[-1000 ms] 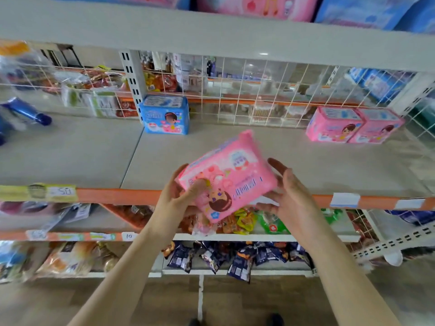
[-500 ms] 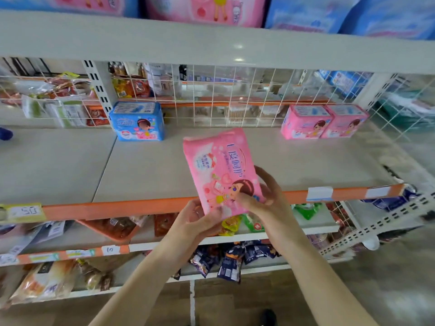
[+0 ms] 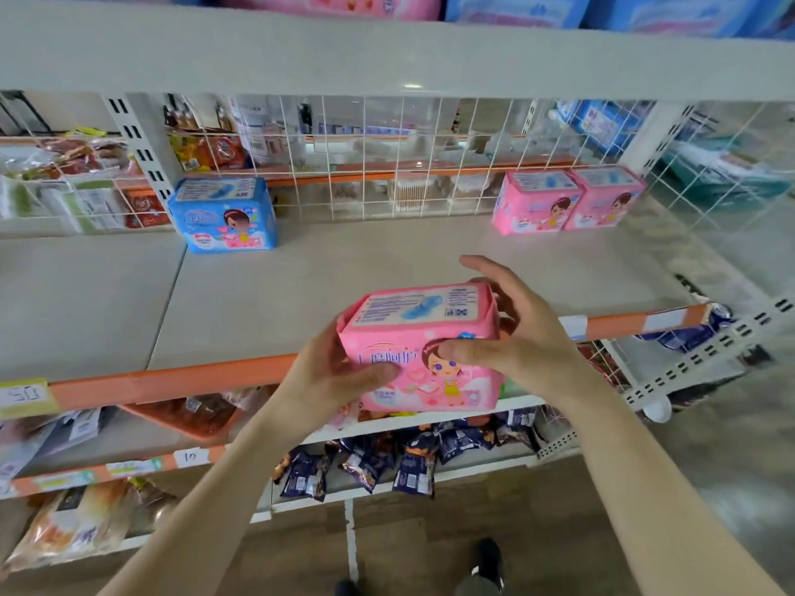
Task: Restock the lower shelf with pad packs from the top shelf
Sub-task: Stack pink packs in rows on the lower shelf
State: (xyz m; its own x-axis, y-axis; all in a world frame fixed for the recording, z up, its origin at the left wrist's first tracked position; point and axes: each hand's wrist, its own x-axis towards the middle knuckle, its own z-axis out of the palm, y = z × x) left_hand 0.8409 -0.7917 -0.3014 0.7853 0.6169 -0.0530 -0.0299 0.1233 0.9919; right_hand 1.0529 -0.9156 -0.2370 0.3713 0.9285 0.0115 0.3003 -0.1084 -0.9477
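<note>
Pink pad pack [image 3: 423, 363] poised before the lower shelf [image 3: 387, 260]
Held upright, face forward for display, just at the orange price rail [image 3: 172, 380]; clamped at both ends by left-hand grip [image 3: 340, 372] and right-hand grip [image 3: 525, 337].

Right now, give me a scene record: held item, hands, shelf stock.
held item: pink pad pack, upright, in front of the shelf's orange edge
left hand: grips its left side
right hand: thumb on front, fingers behind
lower shelf: blue pack back left; two pink packs back right, side by side
top shelf: pink and blue packs, cropped
</note>
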